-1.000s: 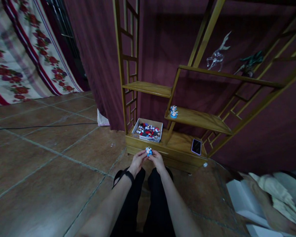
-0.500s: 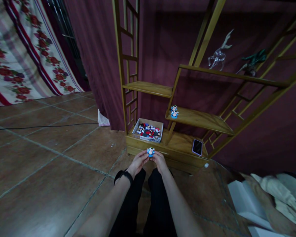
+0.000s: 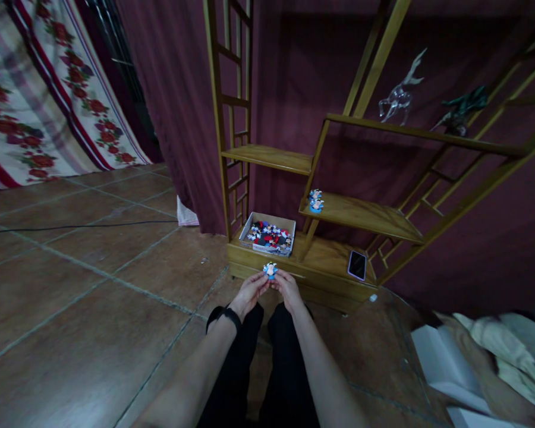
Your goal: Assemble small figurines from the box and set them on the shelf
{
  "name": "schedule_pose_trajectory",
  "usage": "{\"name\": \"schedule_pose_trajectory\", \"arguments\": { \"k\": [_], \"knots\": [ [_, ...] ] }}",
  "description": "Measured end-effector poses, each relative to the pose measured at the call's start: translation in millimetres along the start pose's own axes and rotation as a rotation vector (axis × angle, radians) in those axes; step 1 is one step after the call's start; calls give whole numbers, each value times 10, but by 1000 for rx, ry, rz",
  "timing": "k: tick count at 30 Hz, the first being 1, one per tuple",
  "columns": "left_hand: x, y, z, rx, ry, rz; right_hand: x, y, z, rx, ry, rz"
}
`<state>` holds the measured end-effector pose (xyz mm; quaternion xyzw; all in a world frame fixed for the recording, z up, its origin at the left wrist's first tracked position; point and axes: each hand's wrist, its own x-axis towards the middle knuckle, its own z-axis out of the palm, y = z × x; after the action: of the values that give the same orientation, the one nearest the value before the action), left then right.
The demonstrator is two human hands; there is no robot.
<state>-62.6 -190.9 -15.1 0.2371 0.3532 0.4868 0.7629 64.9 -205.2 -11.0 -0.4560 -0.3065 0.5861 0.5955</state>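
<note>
Held between both hands (image 3: 251,290) as a small figurine (image 3: 270,270), white and blue with dark touches; points roughly upright, gripped low from either side, with finer features too small to tell.

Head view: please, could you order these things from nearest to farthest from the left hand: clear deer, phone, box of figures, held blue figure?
From the left hand:
1. Blue figure: held between both hands.
2. Box of figures: ahead, just beyond the hands.
3. Phone: ahead, to the right.
4. Clear deer: high up, right.
</note>
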Motion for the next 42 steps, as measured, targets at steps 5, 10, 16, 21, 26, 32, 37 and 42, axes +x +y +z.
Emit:
{"name": "schedule_pose_trajectory", "arguments": {
  "k": [5, 10, 16, 21, 26, 32, 37, 42],
  "knots": [
    [-16, 17, 1, -2, -16, -11, -19, -7, -6, -8, -14, -25],
    [-2, 2, -14, 2, -9, -16, -11, 3, -16, -11, -30, -24],
    [-3, 0, -3, 35, -34, -21, 0, 21, -12, -44, -38, -26],
    [-14, 16, 6, 74, -68, -33, 1, 30, -4, -41, -27, -34],
    [0, -1, -14, 84, -86, -25, 23, 40, -5, -64, -11, -15],
    [38, -29, -44, 61, -55, -16, 36, 54, 2, -41, 0, 4],
    [42, -40, -57, 29, -48, 7, 16, 46, -3, -14, -9, -8],
    [25, -36, -30, 26, -12, 28, 0, 33, -13, -21, -27, -23]
  ]
}}
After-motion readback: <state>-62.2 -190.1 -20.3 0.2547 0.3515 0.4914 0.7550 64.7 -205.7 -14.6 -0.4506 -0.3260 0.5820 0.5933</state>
